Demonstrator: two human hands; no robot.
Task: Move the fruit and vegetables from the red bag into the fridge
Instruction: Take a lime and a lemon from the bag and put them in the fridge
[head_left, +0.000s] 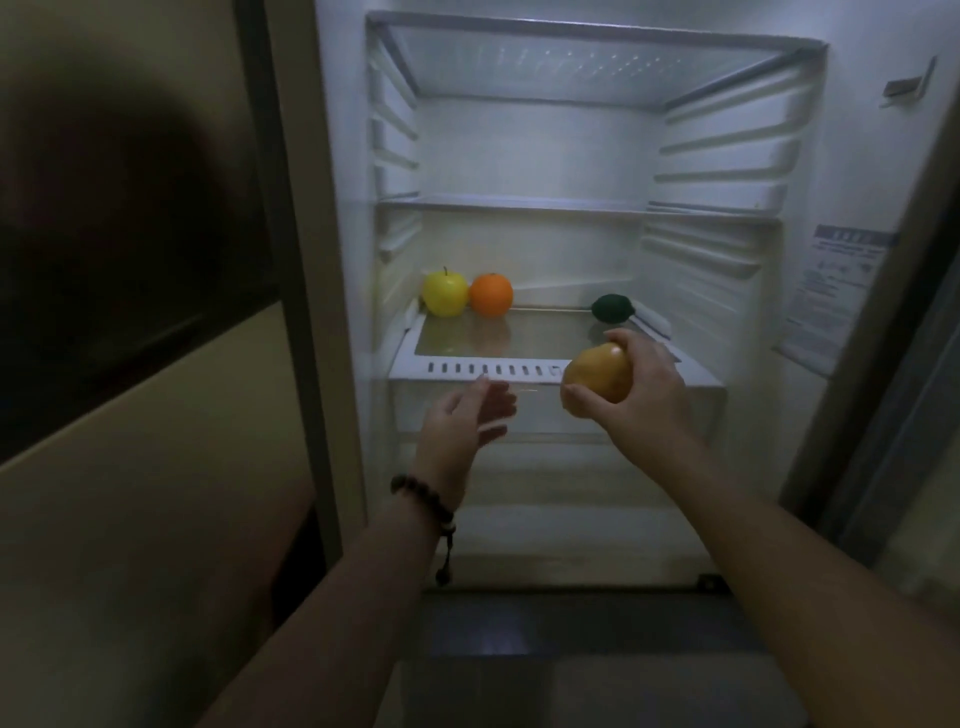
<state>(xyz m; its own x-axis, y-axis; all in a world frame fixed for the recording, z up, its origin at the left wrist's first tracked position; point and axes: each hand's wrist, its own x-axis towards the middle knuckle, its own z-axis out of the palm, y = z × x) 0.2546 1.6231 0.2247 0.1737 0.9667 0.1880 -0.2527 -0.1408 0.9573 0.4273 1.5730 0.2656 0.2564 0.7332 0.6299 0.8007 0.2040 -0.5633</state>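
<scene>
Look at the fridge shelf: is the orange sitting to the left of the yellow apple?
No, the orange sits right of the yellow apple.

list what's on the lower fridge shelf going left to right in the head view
yellow apple → orange → dark green fruit

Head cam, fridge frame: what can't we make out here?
- Red bag: outside the head view, contents left unknown.
- Open left hand: fingers motion-blurred.
- Yellow-brown round fruit in right hand: far side covered by the palm.
- Dark green fruit: too dim to identify.
- Blue-and-white door label: text too small.
</scene>
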